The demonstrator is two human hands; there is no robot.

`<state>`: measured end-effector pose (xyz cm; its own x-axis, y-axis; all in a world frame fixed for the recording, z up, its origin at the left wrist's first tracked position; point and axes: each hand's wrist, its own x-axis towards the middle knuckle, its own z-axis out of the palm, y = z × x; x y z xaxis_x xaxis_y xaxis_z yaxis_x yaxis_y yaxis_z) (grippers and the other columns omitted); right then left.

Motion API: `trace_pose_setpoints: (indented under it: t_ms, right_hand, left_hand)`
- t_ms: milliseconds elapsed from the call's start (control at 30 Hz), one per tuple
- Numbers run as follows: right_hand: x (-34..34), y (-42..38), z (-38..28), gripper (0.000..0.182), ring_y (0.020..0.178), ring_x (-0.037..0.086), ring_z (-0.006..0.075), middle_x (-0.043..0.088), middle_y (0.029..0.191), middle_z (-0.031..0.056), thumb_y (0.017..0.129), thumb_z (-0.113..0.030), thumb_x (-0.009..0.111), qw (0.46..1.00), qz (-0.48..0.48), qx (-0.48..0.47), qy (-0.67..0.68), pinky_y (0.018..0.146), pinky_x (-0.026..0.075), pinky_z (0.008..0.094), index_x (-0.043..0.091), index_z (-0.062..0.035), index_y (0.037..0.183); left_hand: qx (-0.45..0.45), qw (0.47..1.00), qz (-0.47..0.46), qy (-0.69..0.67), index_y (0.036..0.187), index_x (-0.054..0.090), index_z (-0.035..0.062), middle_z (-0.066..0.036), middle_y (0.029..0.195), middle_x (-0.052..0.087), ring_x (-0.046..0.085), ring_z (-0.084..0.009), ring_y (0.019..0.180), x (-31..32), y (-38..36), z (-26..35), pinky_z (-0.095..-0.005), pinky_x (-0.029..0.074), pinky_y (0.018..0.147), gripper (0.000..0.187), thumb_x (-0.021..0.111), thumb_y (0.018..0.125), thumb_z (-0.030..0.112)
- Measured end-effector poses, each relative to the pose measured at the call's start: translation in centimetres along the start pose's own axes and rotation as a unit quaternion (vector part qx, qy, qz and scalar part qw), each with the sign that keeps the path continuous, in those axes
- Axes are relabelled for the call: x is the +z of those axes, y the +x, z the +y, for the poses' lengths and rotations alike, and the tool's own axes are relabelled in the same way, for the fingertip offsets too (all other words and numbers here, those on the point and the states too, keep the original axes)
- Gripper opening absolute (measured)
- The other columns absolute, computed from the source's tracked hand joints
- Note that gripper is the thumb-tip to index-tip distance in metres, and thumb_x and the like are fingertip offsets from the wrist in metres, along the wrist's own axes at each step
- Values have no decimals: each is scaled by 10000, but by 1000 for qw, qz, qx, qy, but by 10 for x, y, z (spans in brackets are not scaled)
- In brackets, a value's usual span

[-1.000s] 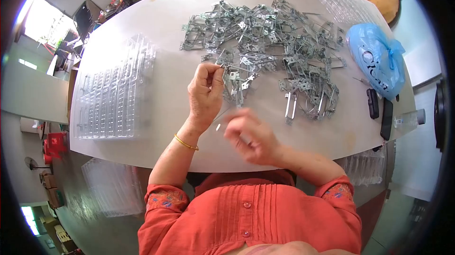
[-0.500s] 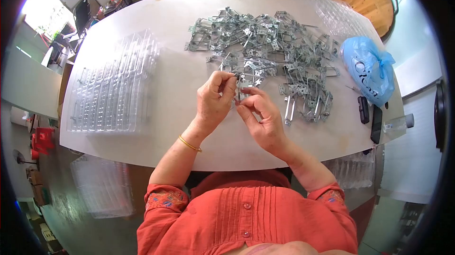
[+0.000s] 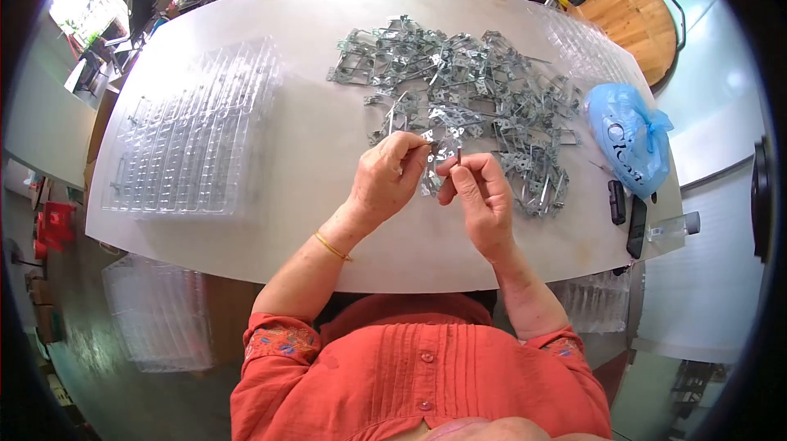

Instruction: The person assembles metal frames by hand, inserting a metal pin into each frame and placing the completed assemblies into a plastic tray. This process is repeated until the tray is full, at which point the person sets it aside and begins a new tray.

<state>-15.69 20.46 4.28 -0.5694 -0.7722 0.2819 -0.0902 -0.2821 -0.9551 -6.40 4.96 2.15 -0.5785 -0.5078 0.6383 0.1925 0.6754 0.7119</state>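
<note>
My left hand [image 3: 388, 177] is closed in a pinch at the near edge of the metal part pile, with a small metal piece at its fingertips. Just right of it, my right hand [image 3: 482, 202] pinches a short, thin metal piece [image 3: 459, 157] that stands upright between thumb and fingers. The hands are a little apart. Beyond them spreads a heap of silvery metal brackets [image 3: 459, 72], some right behind my fingertips. What exactly my left hand grips is too small to make out.
Stacked clear plastic trays [image 3: 193, 134] lie on the left of the white table [image 3: 328, 265]. On the right are a blue plastic bag [image 3: 627, 138], a black phone-like object [image 3: 636, 228], a small black item [image 3: 616, 202], a clear bottle [image 3: 668, 229] and clear plastic sheeting [image 3: 586, 43].
My hands have moved apart, the right one to the right and its thin piece now upright. The view has shifted slightly, and a fan shows at the top.
</note>
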Motion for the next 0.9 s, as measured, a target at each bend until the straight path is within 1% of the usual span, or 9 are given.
trace_pose_setpoints:
  t_ms: [67,167,267,400,567,700,767,800,900]
  right_hand:
    - [-5,2,-1,107,738,589,62,675,1034,48,1073,-145,540,1000,-7,11,-25,685,506,229,560,-40,1070]
    - [-5,2,-2,115,727,570,59,675,994,37,1075,-156,538,1000,-3,7,-17,665,497,224,559,-43,1071]
    - [-1,0,-3,110,728,561,55,670,966,32,1073,-157,541,1000,8,6,-13,644,490,222,558,-48,1068]
    - [0,-2,-1,105,718,557,51,662,948,29,1067,-152,552,999,12,-8,-44,629,481,216,554,-48,1061]
    - [-4,-5,-1,100,652,521,39,646,873,1,1061,-142,563,991,17,-37,-127,593,447,205,539,-46,1045]
    - [-4,-8,-15,103,645,508,33,639,846,-11,1062,-145,561,993,9,-26,-118,573,425,203,535,-47,1042]
    - [-3,-8,-21,97,649,500,25,637,851,-9,1064,-137,554,997,2,22,-73,564,405,195,532,-46,1036]
    - [-4,-9,-21,97,649,500,25,637,851,-9,1064,-137,554,997,2,24,-73,564,405,195,532,-46,1036]
    - [-6,-10,-21,87,638,490,21,638,853,-5,1067,-127,542,991,2,0,-136,552,396,190,526,-47,1037]
  left_hand:
    - [50,997,-16,50,954,660,7,-91,826,683,684,-182,690,-3,1,0,-302,552,624,71,702,900,-10]
    - [79,995,-15,67,946,655,5,-92,806,671,675,-203,670,-4,2,3,-306,553,620,84,700,886,-32]
    - [60,998,-3,33,943,649,5,-91,796,662,664,-198,661,0,-1,0,-307,546,611,100,702,875,-44]
    - [66,997,-7,30,936,643,6,-87,789,655,655,-191,658,-2,-2,0,-306,539,608,115,707,862,-54]
    - [128,990,-4,55,941,634,7,-90,772,638,629,-220,626,-5,1,3,-324,506,571,151,688,837,-88]
    - [133,990,-6,43,942,629,8,-94,766,632,618,-238,615,-3,-1,9,-334,491,557,164,686,827,-94]
    - [136,989,-11,51,932,628,13,-89,764,632,621,-221,615,-3,-2,10,-324,494,560,161,695,824,-87]
    - [133,990,-11,50,932,628,13,-89,764,632,621,-221,615,-3,-3,11,-324,494,560,161,695,824,-87]
    - [114,993,-11,19,923,626,16,-84,761,631,618,-203,607,-2,-3,13,-312,495,559,170,703,813,-88]
